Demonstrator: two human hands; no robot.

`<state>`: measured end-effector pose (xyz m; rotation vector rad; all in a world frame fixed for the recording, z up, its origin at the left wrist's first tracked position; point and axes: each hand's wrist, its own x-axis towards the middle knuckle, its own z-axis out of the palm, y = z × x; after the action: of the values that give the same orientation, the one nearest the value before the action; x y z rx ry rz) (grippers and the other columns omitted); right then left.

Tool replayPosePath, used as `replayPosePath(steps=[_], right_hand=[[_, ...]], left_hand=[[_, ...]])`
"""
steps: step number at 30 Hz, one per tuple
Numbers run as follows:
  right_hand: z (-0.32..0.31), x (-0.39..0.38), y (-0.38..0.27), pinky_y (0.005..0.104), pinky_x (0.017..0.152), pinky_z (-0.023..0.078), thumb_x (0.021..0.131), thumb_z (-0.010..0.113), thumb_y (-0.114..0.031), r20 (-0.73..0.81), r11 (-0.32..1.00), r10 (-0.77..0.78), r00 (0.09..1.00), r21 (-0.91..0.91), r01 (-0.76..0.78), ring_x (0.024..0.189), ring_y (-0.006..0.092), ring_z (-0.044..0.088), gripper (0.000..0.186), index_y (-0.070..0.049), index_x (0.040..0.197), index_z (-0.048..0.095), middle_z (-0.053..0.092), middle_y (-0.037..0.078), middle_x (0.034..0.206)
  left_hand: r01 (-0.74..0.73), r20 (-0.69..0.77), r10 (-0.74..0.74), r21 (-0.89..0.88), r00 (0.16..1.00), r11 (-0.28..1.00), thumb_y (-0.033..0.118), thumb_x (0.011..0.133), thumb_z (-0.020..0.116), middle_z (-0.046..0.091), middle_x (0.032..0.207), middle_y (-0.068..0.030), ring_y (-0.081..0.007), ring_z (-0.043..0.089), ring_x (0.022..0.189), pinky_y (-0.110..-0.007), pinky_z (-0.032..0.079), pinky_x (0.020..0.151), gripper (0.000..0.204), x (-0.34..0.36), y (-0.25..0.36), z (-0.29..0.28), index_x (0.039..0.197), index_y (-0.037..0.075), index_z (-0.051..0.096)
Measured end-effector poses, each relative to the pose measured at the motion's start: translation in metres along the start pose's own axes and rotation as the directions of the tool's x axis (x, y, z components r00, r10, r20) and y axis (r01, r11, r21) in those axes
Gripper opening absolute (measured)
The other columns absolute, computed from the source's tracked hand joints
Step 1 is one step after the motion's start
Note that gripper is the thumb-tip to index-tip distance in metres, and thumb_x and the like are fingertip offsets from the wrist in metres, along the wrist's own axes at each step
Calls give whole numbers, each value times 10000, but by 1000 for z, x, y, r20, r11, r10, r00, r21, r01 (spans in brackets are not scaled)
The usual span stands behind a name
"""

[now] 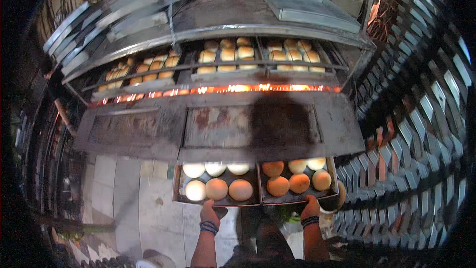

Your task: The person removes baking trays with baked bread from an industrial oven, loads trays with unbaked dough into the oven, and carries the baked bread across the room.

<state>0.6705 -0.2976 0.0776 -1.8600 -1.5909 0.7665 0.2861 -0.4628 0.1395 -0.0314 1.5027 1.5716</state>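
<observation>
My left hand (210, 213) grips the near rim of a dark metal baking tray (178, 188) that carries several pale and light-golden bread rolls (216, 188). My right hand (311, 208) grips the near rim of a second dark tray (333, 176) beside it, loaded with several browner rolls (299, 182). Both trays are held side by side, their far ends tucked under the lowered oven door (223, 126). Each wrist wears dark bracelets.
An open oven (238, 15) stands ahead with flames (238, 88) glowing along its floor. Inside, trays of golden rolls (228, 53) sit on a shelf. Racks of stacked empty metal trays (421, 119) rise on the right. More trays lean at upper left (99, 20). Pale tiled floor (129, 193) lies at the left.
</observation>
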Motion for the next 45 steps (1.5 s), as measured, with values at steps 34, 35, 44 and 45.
replayPosePath(steps=[34, 35, 44, 45], right_hand=[[154, -5, 101, 441, 944, 513, 976, 527, -392, 990, 840, -143, 6, 119, 530, 1124, 342, 644, 402, -117, 1242, 649, 660, 197, 1252], [140, -57, 49, 396, 927, 520, 987, 537, -374, 969, 623, -225, -97, 220, 751, 1064, 271, 660, 425, -64, 1261, 637, 672, 175, 1210], [69, -197, -84, 335, 883, 503, 958, 519, -330, 927, 558, -205, -314, 375, 740, 976, 284, 665, 538, 16, 1369, 559, 704, 208, 1105], [77, -216, -85, 343, 927, 498, 953, 524, -339, 892, 541, -196, -407, 444, 714, 1053, 315, 664, 556, 17, 1379, 548, 690, 227, 1168]], left_hand=[[-294, 386, -278, 900, 880, 322, 616, 912, 431, 618, 1268, -303, -428, 588, 1208, -466, 437, 1045, 715, -55, -116, 94, 1319, 49, 587], [-329, 413, -314, 900, 855, 287, 636, 926, 423, 610, 1299, -289, -415, 601, 1198, -452, 432, 1065, 762, -70, -160, 2, 1336, 12, 574], [500, -823, 127, 451, 554, 739, 467, 1001, 421, 593, 1282, -309, -401, 557, 1245, -444, 415, 1067, 493, -462, -162, -203, 1295, 115, 601], [207, -912, 328, 379, 245, 902, 457, 997, 440, 608, 1244, -305, -422, 555, 1221, -451, 426, 1031, 493, -500, -191, -210, 1267, 84, 615]])
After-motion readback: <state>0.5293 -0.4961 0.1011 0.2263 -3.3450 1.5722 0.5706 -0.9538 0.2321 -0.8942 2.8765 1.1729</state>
